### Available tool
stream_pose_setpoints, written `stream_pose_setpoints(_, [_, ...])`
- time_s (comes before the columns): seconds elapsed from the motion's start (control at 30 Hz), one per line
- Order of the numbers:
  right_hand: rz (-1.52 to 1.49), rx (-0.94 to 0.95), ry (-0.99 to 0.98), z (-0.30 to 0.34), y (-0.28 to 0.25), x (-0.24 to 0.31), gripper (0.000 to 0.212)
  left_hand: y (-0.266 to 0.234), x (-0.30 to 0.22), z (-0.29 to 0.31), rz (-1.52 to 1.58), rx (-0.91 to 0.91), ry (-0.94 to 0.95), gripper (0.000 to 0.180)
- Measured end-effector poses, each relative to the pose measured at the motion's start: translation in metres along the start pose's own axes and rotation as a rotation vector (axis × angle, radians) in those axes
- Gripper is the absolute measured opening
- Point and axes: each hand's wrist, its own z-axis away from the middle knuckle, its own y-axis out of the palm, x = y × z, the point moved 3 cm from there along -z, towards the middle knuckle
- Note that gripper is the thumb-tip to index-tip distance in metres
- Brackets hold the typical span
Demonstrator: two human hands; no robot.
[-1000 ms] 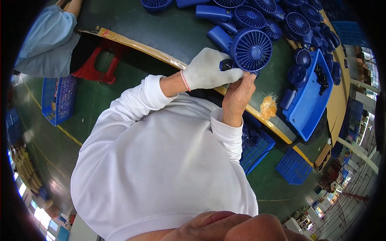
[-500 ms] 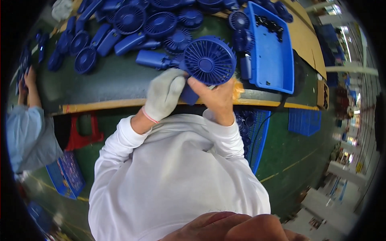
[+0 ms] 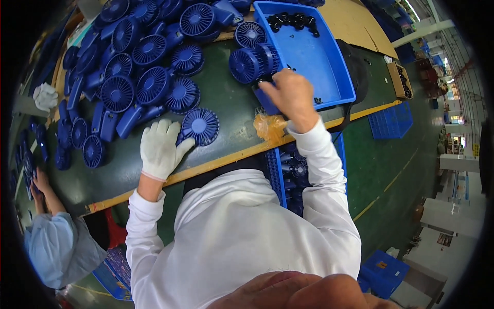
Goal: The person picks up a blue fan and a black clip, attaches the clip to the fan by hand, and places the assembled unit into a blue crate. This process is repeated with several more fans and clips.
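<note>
My left hand [image 3: 163, 149], in a white glove, lies over the handle of a dark blue handheld fan [image 3: 200, 127] near the table's front edge. Its fingers are stretched out and its thumb is spread toward the fan's round grille. My bare right hand [image 3: 294, 97] is closed at the handle of another handheld fan [image 3: 244, 66], thumb along it. That fan lies among a small group of fans beside the blue tray [image 3: 329, 85]; part of the handle is hidden by the hand. Small black pieces [image 3: 293, 21] lie mostly at the tray's far end.
Many blue fans [image 3: 117, 93] are heaped on the green table [image 3: 221, 98], left and far. Orange tape [image 3: 270, 127] sits by the wooden edge. Below stands a blue crate [image 3: 278, 180] of fans. A person in light blue [image 3: 64, 247] works at far left.
The fan held in front of me has left that spot; my right hand has moved right, to the fans by the tray. My left hand has moved left onto a fan on the table. The view has turned.
</note>
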Motion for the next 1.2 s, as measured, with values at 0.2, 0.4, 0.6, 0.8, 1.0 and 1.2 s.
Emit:
stream_pose_setpoints(0.2, [-0.110,-0.007,0.122,-0.044,-0.004,-0.100,0.023,-0.009,-0.010,0.007,0.066,-0.138,0.067,0.046])
stream_pose_setpoints(0.4, [-0.093,0.313,-0.048,-0.070,0.048,-0.108,0.021,-0.003,-0.030,0.005,0.094,-0.019,0.028,0.064])
stream_pose_setpoints(0.6, [-0.263,0.011,0.012,-0.060,0.027,-0.115,0.029,0.010,-0.038,0.023,0.061,0.025,0.092,0.080])
stream_pose_setpoints(0.8, [-0.956,-0.189,0.049,0.018,-0.025,-0.072,0.023,-0.006,-0.052,0.028,0.073,-0.205,0.065,0.054])
stream_pose_setpoints(1.0, [-1.142,-0.180,0.172,0.108,0.008,0.011,0.026,-0.010,-0.051,0.029,0.118,0.014,-0.112,0.045])
stream_pose_setpoints(1.2, [-1.095,-0.127,0.137,0.132,0.033,0.056,0.021,-0.014,-0.038,0.026,0.173,-0.028,-0.132,0.038])
